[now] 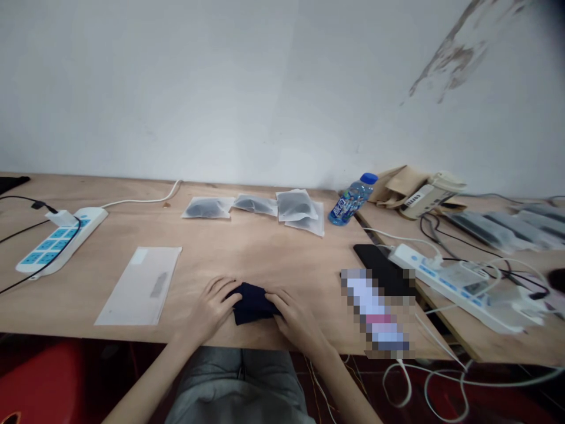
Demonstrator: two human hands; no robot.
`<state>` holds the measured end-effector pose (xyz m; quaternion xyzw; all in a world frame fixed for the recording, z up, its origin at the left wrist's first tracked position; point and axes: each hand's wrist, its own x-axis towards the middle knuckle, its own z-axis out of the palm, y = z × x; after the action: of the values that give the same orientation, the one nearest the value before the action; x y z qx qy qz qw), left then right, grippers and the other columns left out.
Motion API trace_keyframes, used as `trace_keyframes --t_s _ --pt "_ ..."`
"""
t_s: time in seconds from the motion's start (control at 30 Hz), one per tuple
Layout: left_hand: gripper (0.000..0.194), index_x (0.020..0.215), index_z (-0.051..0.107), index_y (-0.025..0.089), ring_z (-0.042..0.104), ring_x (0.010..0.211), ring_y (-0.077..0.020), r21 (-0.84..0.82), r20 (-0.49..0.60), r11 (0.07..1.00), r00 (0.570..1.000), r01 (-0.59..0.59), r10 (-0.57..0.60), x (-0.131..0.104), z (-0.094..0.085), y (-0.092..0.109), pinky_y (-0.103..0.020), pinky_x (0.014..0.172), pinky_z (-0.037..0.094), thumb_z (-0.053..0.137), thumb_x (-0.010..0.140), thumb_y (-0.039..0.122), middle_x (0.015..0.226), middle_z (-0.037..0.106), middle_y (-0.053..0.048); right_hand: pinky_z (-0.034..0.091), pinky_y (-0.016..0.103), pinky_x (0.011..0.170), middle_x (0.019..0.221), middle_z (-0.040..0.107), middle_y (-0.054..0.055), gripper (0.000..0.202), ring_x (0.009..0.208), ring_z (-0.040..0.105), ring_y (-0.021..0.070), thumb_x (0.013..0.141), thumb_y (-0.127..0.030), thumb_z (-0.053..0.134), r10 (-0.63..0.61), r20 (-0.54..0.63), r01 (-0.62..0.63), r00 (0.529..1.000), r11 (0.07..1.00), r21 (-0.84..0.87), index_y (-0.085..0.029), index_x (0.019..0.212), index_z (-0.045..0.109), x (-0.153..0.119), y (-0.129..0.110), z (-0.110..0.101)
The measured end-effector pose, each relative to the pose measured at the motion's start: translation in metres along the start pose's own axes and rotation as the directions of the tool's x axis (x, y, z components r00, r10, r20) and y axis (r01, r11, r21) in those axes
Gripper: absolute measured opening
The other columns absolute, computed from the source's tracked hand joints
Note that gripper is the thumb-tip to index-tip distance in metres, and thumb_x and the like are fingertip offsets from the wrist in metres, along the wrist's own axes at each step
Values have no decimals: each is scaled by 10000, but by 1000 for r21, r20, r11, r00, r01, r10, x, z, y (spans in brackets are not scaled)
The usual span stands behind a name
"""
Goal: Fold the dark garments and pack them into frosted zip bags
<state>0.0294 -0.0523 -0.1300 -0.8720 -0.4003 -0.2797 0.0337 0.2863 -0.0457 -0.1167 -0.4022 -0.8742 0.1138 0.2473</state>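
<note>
A small folded dark navy cloth point(253, 304) lies on the wooden table point(203, 247) near its front edge. My left hand point(219, 303) rests on the cloth's left side, fingers bent round its edge. On the opposite side, my right hand point(286, 312) has its fingers on the cloth's right edge. Both hands grip the cloth between them. To the left lies a flat white translucent bag point(141, 288) with a small label. Several frosted bags with dark contents, one of them a pouch point(208, 207), sit in a row toward the wall.
A blue-capped bottle point(353, 200) stands tilted at back right, beside brown paper bags point(397, 182) and a cup point(430, 194). Power strips point(62, 241) with cables lie at both sides. A blurred phone point(375, 312) and a black object point(379, 268) are on the right.
</note>
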Motion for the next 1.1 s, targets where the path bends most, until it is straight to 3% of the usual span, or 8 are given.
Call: trace_keyframes --t_s 0.1,0.2,0.33,0.53,0.67,0.83,0.93,1.1 --pt "187 1062 634 197 508 1278 -265 -17 7 1000 1000 -2 2 -4 -3 5 -500 1044 446 566 888 194 1300 615 -100 526 406 920 1156 658 112 518 1062 611 237 707 32 440 -29 -32 28 999 999 -35 -188 1147 602 -2 1 7" --pt "231 1040 640 190 485 1304 -293 -48 30 998 999 29 -28 -3 -4 14 -522 1061 432 619 868 342 1366 565 -122 527 411 938 1181 656 119 528 1098 607 239 709 36 432 -30 -48 28 998 999 -41 -180 1157 610 -1 3 13" --pt "133 971 631 197 547 1238 -251 -49 18 985 986 167 -166 2 0 28 -477 1035 463 517 926 247 1326 594 -100 481 461 1016 1291 617 114 472 1219 553 254 766 -33 488 -6 -6 6 1000 999 42 -191 1196 600 -5 1 4" --pt "97 934 593 203 580 1149 -239 -72 33 947 950 312 -311 5 4 37 -438 945 499 513 932 259 1224 623 -88 455 465 1038 1350 586 107 413 1254 536 267 891 -389 585 146 167 -173 975 972 162 -218 1266 590 -5 -11 -25" --pt "109 950 586 199 564 1143 -245 -87 31 940 944 331 -329 2 4 39 -445 947 480 515 933 279 1227 597 -92 485 447 965 1241 653 99 376 1146 604 263 930 -392 528 218 133 -235 967 962 135 -236 1269 581 12 -12 -22" --pt "126 960 602 216 589 1029 -236 -111 -34 925 929 362 -368 -1 2 36 -418 887 482 565 903 322 1064 634 -69 498 447 869 1149 680 123 498 1045 635 306 834 -389 668 226 155 -230 962 973 8 -229 1293 559 32 -9 -12" --pt "155 989 605 220 601 965 -222 -106 -119 887 880 449 -460 -11 -7 19 -390 861 487 555 907 341 1000 638 -62 499 403 820 1076 694 109 452 985 646 289 812 -350 697 247 191 -248 950 969 -15 -225 1232 588 40 -14 -12" --pt "257 1089 601 191 554 1122 -283 53 -361 726 691 686 -626 -49 -29 -28 -448 963 438 501 922 357 1185 592 -130 474 376 835 1080 671 110 280 987 630 271 816 -229 661 199 324 -191 925 980 -57 -186 1091 634 51 -25 -18"
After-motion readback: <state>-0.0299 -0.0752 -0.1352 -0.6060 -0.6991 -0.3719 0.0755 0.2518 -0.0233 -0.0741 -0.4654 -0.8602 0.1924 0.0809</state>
